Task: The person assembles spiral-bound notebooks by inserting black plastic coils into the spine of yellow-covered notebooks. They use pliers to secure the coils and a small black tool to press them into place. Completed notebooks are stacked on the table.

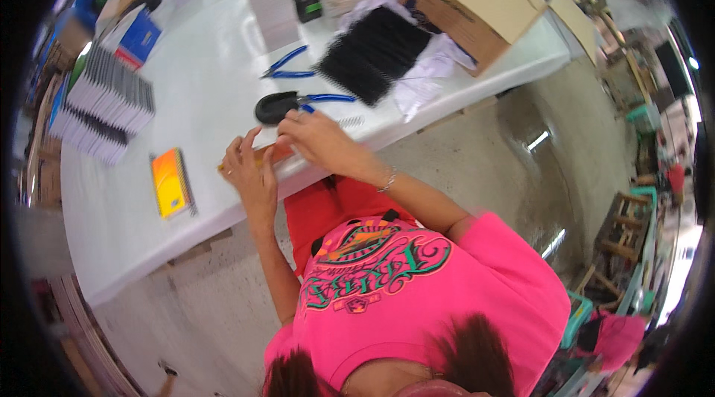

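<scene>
A thin orange notebook [277, 153] lies at the table's front edge, partly covered by my hands. My left hand [252, 173] grips its left part, with the fingers over it and the thumb near its middle. On its right end my right hand [316, 142] closes with bent fingers; whether a coil is also in them is hidden. Just beyond are a black round dish-like thing [275, 108] and blue-handled pliers [328, 97]. A second pair of blue pliers [289, 73] lies spread behind. A loose coil [350, 121] rests right of my right hand.
A yellow-orange spiral notebook [171, 182] lies at left, before stacked spiral notebooks [112, 95]. Black binding coils [376, 54] lie on white wrapping [436, 73]. Behind stand a tall paper stack [269, 10] and an open cardboard box [454, 17]. The white table's [201, 99] edge runs before me.
</scene>
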`<state>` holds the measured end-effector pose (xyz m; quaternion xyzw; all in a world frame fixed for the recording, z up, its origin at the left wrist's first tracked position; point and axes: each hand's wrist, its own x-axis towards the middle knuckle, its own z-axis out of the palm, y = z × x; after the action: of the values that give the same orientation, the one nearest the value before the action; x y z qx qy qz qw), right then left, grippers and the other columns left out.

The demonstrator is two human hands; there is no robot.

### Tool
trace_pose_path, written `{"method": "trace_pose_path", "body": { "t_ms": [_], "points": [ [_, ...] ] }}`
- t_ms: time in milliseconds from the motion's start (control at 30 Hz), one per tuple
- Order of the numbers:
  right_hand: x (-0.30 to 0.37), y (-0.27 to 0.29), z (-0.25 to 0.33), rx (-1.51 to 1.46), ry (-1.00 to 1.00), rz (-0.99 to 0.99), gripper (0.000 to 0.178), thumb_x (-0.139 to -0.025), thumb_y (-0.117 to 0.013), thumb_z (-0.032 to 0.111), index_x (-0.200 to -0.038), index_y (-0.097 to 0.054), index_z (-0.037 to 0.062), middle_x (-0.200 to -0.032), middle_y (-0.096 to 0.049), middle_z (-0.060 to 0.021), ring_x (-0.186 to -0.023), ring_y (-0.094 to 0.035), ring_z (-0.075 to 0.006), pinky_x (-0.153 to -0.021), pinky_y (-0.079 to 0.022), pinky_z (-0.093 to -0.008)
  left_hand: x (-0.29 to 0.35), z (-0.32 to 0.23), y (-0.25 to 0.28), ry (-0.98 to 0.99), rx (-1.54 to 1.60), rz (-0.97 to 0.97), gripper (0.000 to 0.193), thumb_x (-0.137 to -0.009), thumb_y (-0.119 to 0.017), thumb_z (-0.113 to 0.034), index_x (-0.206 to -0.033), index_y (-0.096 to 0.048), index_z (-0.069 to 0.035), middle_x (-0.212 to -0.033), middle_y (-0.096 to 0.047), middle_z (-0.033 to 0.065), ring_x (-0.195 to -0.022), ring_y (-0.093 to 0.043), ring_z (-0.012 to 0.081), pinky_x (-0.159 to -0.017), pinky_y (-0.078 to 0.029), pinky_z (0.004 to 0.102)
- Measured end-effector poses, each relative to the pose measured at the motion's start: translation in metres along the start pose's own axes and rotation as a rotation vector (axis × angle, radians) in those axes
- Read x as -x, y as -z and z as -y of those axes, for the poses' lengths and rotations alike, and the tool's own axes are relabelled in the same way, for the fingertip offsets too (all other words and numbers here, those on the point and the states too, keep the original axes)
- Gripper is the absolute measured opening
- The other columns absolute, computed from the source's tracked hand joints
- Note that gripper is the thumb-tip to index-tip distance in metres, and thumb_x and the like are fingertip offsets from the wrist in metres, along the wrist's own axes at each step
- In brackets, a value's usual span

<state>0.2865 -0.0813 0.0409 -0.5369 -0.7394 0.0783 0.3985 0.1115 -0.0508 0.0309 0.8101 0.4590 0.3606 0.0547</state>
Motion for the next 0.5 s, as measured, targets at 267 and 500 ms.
{"method": "trace_pose_path", "body": {
  "t_ms": [267, 500],
  "points": [
    [-0.010, 0.012, -0.002, -0.114, 0.005, 0.191, 0.013, -0.094, -0.056, 0.012, -0.096, -0.064, 0.0030, -0.093, -0.059, -0.0142, -0.091, -0.058, -0.0351, -0.078, -0.046, -0.0426, 0.005, 0.003, 0.004, 0.177, 0.286, -0.264, 0.058, -0.075, -0.085, -0.022, -0.124, -0.055, -0.009, -0.132, -0.035, 0.0159, -0.126, -0.037, 0.0335, -0.106, -0.034, 0.0466],
    [-0.046, 0.015, -0.079, 0.017, 0.116, 0.138, 0.020, -0.083, -0.063, -0.006, -0.102, -0.062, 0.0008, -0.107, -0.061, -0.0148, -0.100, -0.059, -0.0319, -0.087, -0.047, -0.0391, 0.008, 0.015, -0.004, 0.297, 0.382, -0.138, 0.053, -0.075, -0.085, -0.023, -0.110, -0.051, -0.003, -0.115, -0.044, 0.0140, -0.111, -0.046, 0.0301, -0.096, -0.040, 0.0411]
  ]
}}
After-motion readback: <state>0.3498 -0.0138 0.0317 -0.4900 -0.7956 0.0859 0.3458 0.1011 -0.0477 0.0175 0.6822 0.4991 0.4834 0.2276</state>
